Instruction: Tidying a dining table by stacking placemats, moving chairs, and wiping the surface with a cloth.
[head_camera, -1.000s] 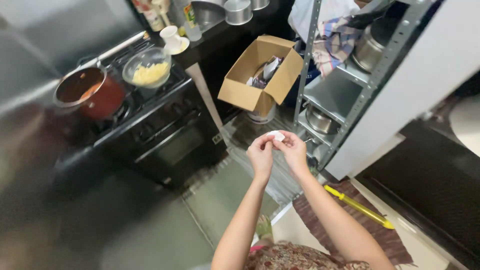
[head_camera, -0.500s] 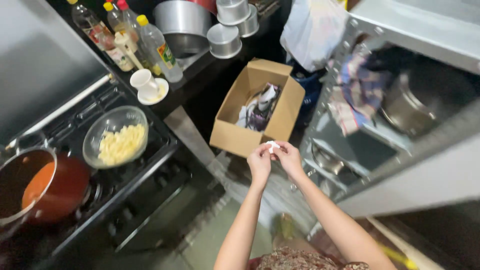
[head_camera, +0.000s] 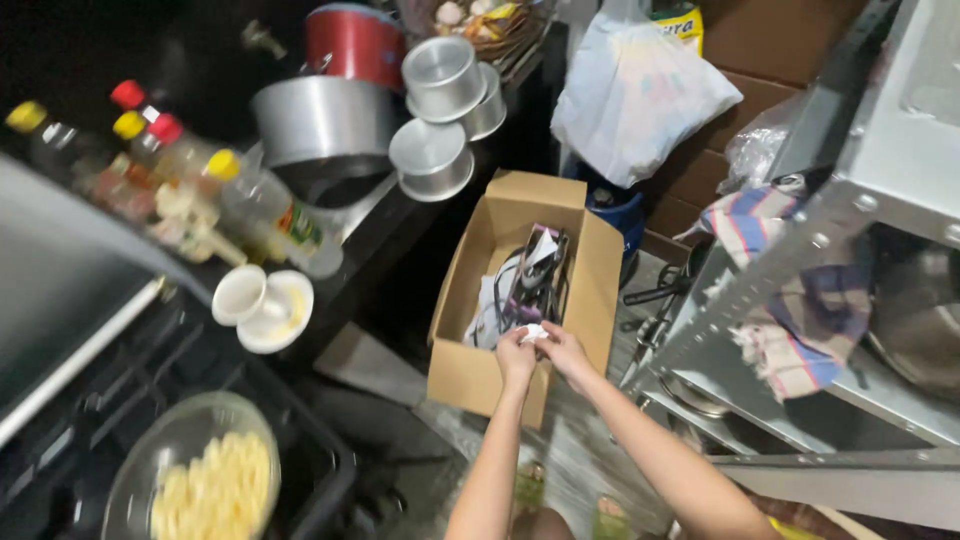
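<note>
White scrap (head_camera: 534, 333) pinched in both hands' grip over cardboard box (head_camera: 470, 375), left hand (head_camera: 515, 358), right hand (head_camera: 564, 350), metal shelf (head_camera: 800, 250) beside.

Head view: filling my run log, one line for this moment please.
left hand + right hand: pinch white scrap | over cardboard box

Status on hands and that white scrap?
Left hand and right hand pinch white scrap together. Over open cardboard box. Nothing between.
</note>
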